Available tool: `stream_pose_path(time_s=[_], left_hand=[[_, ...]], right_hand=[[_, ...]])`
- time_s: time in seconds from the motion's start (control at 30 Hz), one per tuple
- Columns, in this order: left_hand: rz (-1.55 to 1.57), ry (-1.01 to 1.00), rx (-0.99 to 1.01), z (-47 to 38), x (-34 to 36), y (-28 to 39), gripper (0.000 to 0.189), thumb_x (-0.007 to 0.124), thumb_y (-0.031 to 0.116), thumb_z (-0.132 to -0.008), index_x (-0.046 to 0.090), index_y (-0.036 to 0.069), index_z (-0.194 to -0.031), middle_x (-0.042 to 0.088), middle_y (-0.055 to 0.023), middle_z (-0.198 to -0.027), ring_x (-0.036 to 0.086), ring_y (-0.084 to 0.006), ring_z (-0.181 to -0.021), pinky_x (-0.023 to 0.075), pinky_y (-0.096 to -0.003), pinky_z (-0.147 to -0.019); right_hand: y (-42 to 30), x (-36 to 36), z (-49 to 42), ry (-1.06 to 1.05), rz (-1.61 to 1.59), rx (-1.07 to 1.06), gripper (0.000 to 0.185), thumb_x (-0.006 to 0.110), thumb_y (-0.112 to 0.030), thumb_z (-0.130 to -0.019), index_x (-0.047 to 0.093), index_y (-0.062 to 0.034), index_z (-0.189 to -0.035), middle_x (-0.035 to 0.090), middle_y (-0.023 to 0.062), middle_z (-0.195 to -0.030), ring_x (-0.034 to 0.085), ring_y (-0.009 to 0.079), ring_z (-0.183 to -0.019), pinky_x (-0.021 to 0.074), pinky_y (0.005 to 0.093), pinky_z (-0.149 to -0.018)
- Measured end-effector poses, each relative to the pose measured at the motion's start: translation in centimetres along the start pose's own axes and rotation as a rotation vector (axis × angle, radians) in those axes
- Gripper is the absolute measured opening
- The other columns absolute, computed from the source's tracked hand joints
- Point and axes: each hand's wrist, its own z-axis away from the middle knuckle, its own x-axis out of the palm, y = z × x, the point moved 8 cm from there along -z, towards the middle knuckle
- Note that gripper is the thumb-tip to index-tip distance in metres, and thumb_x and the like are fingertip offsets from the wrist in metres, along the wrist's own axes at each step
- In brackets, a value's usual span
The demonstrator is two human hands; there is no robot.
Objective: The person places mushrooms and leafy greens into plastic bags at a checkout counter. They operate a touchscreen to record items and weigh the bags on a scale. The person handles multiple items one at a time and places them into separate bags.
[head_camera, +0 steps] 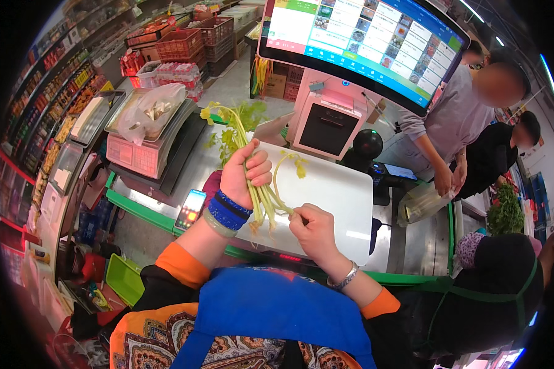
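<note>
My left hand (245, 173) grips a bunch of celery (261, 203) around its stalks, leaves pointing away from me and rooty ends towards me. With thumb and finger, my right hand (313, 228) pinches the base of one celery stalk (277, 184) that bends out from the bunch and ends in a yellowish leaf. Both hands are above the white weighing plate (341, 196) of a counter scale. Whether that stalk is fully apart from the bunch cannot be told. A lit phone (191, 209) lies left of my left wrist.
Beyond the plate stand a large touchscreen (364, 41) and a receipt printer (328, 123). Another scale (138, 152) on the left carries a plastic bag (152, 110). At right, a person in grey (448, 106) handles a clear bag (422, 203); a person in black (489, 295) is close by.
</note>
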Motion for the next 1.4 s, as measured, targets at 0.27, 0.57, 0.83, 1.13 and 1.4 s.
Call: stream_pose_path(time_s=[0.27,0.57,0.83,1.13,1.4], left_hand=[[-0.047,0.012,0.042,-0.4,0.0,0.2,0.007,0.043,0.019,-0.098,0.048,0.014,-0.098,0.031,0.0051,-0.060,0.027,-0.0066,-0.044,0.0267,-0.0209,-0.038],[0.028,0.007,0.097,-1.8,-1.3,1.0,0.009,0.041,0.022,-0.099,0.046,0.014,-0.098,0.030,0.0052,-0.059,0.027,-0.0065,-0.044,0.0268,-0.0214,-0.039],[0.063,-0.143,0.077,-1.1,0.0,0.2,0.010,0.044,0.016,-0.094,0.047,0.013,-0.102,0.033,0.0022,-0.061,0.032,-0.0085,-0.046,0.0305,-0.0224,-0.042],[-0.123,-0.289,0.143,-0.1,1.9,0.5,0.016,0.048,0.016,-0.089,0.048,0.012,-0.104,0.034,0.0017,-0.061,0.033,-0.0084,-0.045,0.0319,-0.0220,-0.041],[0.076,-0.408,0.026,0.8,3.8,-0.7,0.016,0.047,0.016,-0.090,0.047,0.013,-0.105,0.034,0.0021,-0.061,0.033,-0.0076,-0.044,0.0319,-0.0214,-0.040]], right_hand=[[1.6,-0.1,0.5,0.072,-0.060,0.077,0.014,0.053,-0.001,-0.081,0.063,0.0037,-0.074,0.057,0.0057,-0.062,0.049,0.0119,-0.053,0.0395,0.0251,-0.051],[5.0,3.0,1.9,-0.121,-0.657,0.388,0.017,0.049,-0.009,-0.092,0.060,0.0019,-0.085,0.060,0.0085,-0.071,0.055,0.0138,-0.057,0.0443,0.0270,-0.053],[2.9,3.5,1.8,-0.183,-0.847,0.490,0.019,0.053,-0.014,-0.093,0.060,0.0036,-0.091,0.063,0.0124,-0.083,0.059,0.0169,-0.068,0.0469,0.0282,-0.060],[2.7,5.1,2.8,-0.293,-1.046,0.637,0.017,0.055,-0.012,-0.092,0.060,0.0036,-0.095,0.062,0.0120,-0.083,0.059,0.0172,-0.069,0.0462,0.0282,-0.059],[4.8,4.3,2.8,-0.055,-1.031,0.630,0.009,0.057,-0.007,-0.089,0.058,0.0019,-0.090,0.058,0.0081,-0.076,0.054,0.0151,-0.062,0.0420,0.0268,-0.056]])
